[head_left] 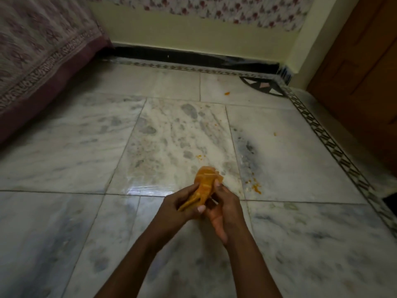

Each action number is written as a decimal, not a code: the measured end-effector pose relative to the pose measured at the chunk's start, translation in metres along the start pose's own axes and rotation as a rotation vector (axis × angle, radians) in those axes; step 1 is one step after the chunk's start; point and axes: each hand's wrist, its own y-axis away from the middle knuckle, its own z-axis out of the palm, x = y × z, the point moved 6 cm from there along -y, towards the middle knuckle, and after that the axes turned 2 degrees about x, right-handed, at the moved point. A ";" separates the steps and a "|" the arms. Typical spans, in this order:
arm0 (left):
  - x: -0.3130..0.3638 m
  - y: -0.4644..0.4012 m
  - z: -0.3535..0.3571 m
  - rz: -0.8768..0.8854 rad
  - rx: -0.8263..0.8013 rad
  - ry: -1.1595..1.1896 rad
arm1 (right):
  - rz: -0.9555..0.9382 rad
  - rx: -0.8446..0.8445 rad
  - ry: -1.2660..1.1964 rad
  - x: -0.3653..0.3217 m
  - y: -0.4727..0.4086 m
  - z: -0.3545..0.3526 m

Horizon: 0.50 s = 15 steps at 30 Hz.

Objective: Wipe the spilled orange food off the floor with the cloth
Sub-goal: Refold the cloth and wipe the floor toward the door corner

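**Mia:** What is closest to the camera?

**Tom:** Two bare arms. They reach out over the floor (64,147), and the hands meet in the middle.

**Mia:** What is the left hand (182,207) doing?

**Tom:** Its fingers are curled round the lower part of the cloth (204,186). The thumb lies across the front.

**Mia:** And the right hand (223,209)?

**Tom:** It holds the cloth from the other side. One finger presses on the top of it. The palm faces the left hand.

**Mia:** What does the cloth look like?

**Tom:** It is orange and all bunched up. It sticks up between the two hands, above the floor. It is a bit blurry.

**Mia:** Where is the orange food?

**Tom:** A small patch of orange bits (254,184) lies on the floor just to the right of the hands. One tiny bit (199,156) sits just past the cloth. Another crumb (274,133) is farther off to the right. One more crumb (227,93) lies far away, near the wall (204,37).

**Mia:** What is the floor like?

**Tom:** White and grey tiles, shiny in front of the hands. The tile past the cloth has faint smears on it.

**Mia:** What else is there?

**Tom:** A bed cover (38,52) with a pattern hangs at the left. A brown door (365,72) is at the right.
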 end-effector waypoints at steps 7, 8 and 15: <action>0.044 0.013 0.012 -0.087 -0.256 -0.091 | -0.063 0.050 -0.022 -0.024 0.032 -0.010; 0.050 0.016 0.012 -0.100 -0.281 -0.077 | -0.059 0.052 -0.041 -0.026 0.038 -0.010; 0.073 0.035 0.022 -0.094 -0.453 -0.126 | -0.011 0.176 -0.013 -0.031 0.055 -0.015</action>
